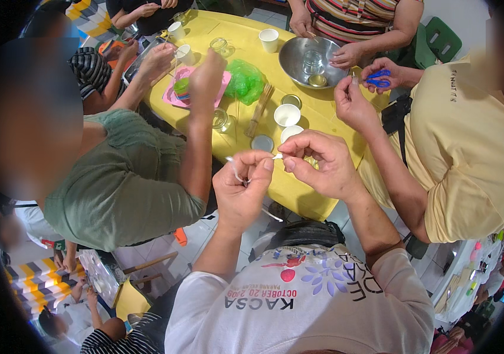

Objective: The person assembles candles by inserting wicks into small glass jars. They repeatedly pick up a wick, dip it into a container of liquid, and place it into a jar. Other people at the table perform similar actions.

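Over the near edge of the table, my left hand [241, 192] and my right hand [324, 168] are raised close together. A thin white string [277, 156] runs between their fingertips, with what looks like a small knot or twisted bit at the pinch. My left thumb and forefinger grip it, and one part loops over the left fingers while a loose tail hangs below the hand. The right thumb and forefinger close on the other side of the white bit. Just beyond my hands are a round grey lid [262, 143] and a white paper cup [287, 115].
A yellow-covered table [305, 197] carries a bundle of wooden sticks [259, 111], a green plastic bag [245, 81], a pink tray [223, 88], a glass jar [221, 120] and a steel bowl [290, 54]. People sit close on both sides; the right one holds blue scissors [378, 78].
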